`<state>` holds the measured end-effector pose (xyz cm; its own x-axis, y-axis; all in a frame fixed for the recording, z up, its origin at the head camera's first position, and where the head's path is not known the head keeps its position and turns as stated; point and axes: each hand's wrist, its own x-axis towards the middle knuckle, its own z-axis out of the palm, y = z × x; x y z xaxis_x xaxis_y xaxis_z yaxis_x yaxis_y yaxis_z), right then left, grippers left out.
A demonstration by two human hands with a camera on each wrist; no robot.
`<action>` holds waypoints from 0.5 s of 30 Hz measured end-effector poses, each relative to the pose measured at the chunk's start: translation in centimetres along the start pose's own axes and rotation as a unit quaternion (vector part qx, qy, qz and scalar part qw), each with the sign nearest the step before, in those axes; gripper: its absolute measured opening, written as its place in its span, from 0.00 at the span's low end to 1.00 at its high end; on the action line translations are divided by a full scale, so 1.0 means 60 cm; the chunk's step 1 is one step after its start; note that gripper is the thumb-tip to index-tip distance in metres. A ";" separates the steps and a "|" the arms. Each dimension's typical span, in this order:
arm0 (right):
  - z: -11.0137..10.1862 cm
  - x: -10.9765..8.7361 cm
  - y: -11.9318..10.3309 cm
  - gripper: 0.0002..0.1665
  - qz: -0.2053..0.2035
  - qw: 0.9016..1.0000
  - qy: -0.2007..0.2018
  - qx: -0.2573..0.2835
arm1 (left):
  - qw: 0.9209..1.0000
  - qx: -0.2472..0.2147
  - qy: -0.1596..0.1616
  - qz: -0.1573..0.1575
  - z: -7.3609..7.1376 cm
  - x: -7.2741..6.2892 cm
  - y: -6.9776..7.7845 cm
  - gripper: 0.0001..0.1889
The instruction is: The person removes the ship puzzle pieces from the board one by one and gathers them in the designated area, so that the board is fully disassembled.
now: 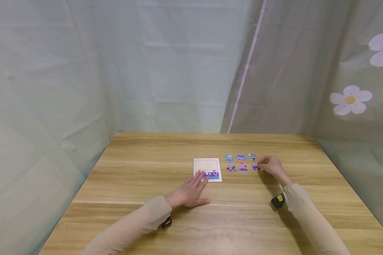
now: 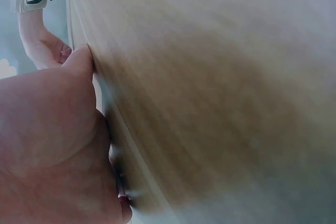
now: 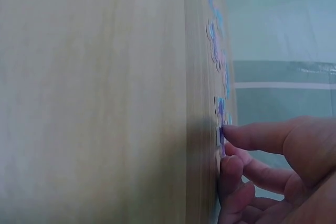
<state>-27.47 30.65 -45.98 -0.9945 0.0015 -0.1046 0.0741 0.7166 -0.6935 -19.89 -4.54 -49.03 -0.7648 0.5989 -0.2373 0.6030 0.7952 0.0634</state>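
A white-framed puzzle board [image 1: 206,165] lies on the table, with purple and blue picture pieces along its near side. My left hand [image 1: 191,193] rests over the board's near edge, fingers spread and straight. To the right of the board, my right hand [image 1: 272,168] pinches a purple puzzle piece [image 1: 254,167] between thumb and fingers at the table surface. The right wrist view shows the thumb on that piece's edge. In the left wrist view the palm hides the board.
Several loose puzzle pieces [image 1: 241,157] lie in two rows between the board and my right hand. They sit on a wood-grain table [image 1: 146,152]. Pale curtains [image 1: 178,71] hang behind the table and at its sides.
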 end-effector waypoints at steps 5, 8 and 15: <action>0.001 -0.002 -0.005 0.13 0.000 1.000 0.007 -0.006 | 1.000 -0.009 -0.013 0.000 -0.021 -0.011 0.009 0.47; 0.001 -0.004 -0.011 0.15 -0.009 1.000 0.018 -0.013 | 1.000 -0.016 -0.017 -0.003 -0.029 -0.015 0.012 0.46; 0.009 -0.006 -0.030 0.17 -0.036 0.999 0.034 -0.020 | 1.000 0.001 -0.021 -0.005 -0.017 -0.008 0.007 0.47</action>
<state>-27.22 28.98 -45.08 -1.0000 -0.0046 -0.0069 0.0011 0.7435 -0.6688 -19.51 -4.38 -47.91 -0.7610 0.5862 -0.2779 0.5955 0.8012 0.0593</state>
